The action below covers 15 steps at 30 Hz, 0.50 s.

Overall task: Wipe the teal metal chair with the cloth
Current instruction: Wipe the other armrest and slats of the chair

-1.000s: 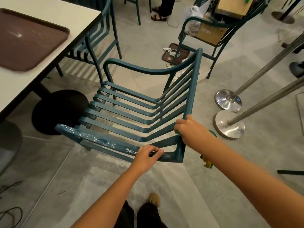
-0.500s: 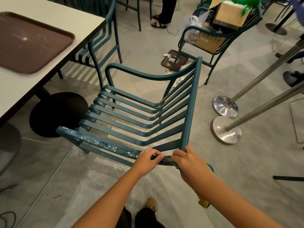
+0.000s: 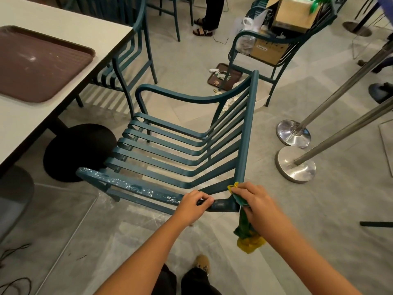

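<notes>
Grey tiled floor (image 3: 148, 241) lies under the teal chair (image 3: 174, 158), with a white counter (image 3: 85, 20) beside the chair. Left hand (image 3: 192, 206), arm outstretched, curls round the chair's near armrest. Right hand (image 3: 253, 205) clutches the green-yellow cloth (image 3: 244, 233) against the chair's near back corner, and the cloth's tail hangs below. Right palm side is hidden.

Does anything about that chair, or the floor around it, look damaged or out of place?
Yes. The teal chair's near armrest is speckled with pale, shiny patches, like flaking paint or residue, unlike its smooth slats. Behind it, a brown tray holding scraps lies on the floor.
</notes>
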Available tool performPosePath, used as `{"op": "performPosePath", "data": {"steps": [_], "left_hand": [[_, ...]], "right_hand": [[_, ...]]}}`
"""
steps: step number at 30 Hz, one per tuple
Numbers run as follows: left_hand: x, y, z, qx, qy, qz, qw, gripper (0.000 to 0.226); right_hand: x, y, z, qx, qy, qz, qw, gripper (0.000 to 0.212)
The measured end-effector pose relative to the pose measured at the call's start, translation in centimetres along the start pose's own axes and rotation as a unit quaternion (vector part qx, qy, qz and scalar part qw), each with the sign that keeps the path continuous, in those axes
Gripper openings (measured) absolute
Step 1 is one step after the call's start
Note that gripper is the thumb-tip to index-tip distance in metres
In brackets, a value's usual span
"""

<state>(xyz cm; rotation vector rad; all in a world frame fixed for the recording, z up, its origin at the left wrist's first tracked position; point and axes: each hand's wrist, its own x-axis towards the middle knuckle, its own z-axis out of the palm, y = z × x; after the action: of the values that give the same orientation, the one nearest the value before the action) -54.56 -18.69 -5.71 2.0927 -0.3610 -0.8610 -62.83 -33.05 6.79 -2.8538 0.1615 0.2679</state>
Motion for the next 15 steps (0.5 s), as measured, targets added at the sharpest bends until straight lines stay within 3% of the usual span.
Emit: {"op": "performPosePath", "data": {"steps": [6,11,15], "left_hand": [[0.1,0.0,0.2,-0.011,0.015,0.01,1.0,0.028],[0.0,0.0,0.3,-0.012,0.015,0.008,1.0,0.028],[-0.2,0.2,0.5,-0.006,0.031,0.005,0.999,0.03]], "right_hand": [[-1.4,-0.8,1.4,-0.061,-0.009,-0.039,0.997,0.061],[-1.1,-0.7,-0.6,0.007,-0.037,-0.049,0.998,0.043],[1.7,-0.2,-2.0,-0.04,-0.021,-0.046,0.998,0.044]]}}
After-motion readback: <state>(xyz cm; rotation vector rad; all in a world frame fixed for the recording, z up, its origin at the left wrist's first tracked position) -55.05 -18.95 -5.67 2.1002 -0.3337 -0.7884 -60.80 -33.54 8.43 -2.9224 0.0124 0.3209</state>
